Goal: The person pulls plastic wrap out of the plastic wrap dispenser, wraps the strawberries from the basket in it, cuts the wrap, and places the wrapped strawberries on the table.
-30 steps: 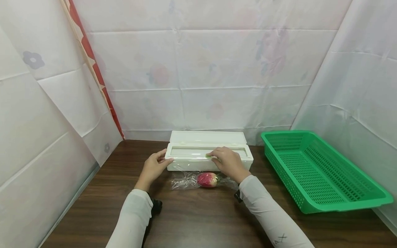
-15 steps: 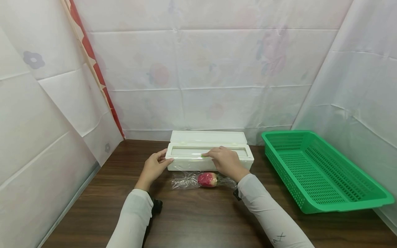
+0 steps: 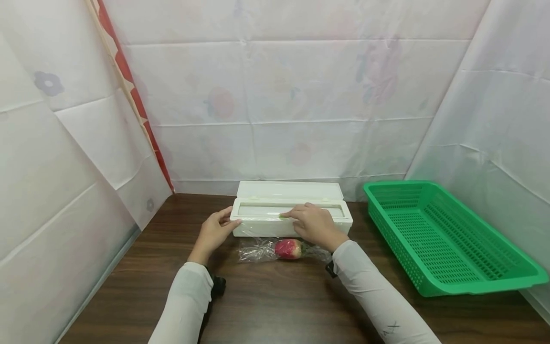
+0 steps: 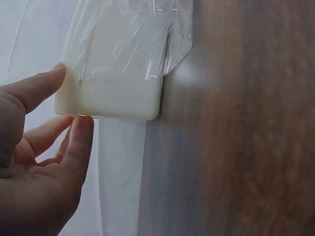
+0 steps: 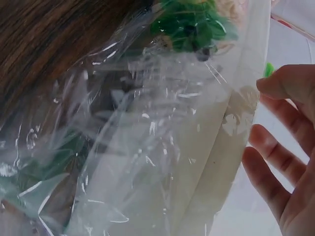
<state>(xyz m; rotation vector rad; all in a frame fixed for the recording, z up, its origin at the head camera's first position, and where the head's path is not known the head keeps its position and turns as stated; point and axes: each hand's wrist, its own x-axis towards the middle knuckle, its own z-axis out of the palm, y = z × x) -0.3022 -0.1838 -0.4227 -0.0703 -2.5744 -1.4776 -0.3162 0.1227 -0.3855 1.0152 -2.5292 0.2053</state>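
Note:
A white cling film dispenser (image 3: 262,228) stands at the back of the table with its lid (image 3: 290,190) tipped back. My left hand (image 3: 213,234) holds its left end, thumb on the front edge and fingers round the side. On the front edge, my right hand (image 3: 317,225) pinches the small green slide cutter (image 5: 268,70) between thumb and forefinger. Clear cling film (image 4: 172,44) hangs down the dispenser's front onto the table. Wrapped in that film, a pink-red and cream fruit-like piece (image 3: 288,249) lies before the dispenser. Its green end (image 5: 194,27) shows in the right wrist view.
A green perforated plastic basket (image 3: 388,232) sits to the right on the dark wooden table (image 3: 266,301). Pale patterned sheets (image 3: 292,86) form walls behind and on both sides.
My right hand's fingertips and the green slide cutter have shifted slightly left along the dispenser's edge, then stayed about there. The left hand has held its place.

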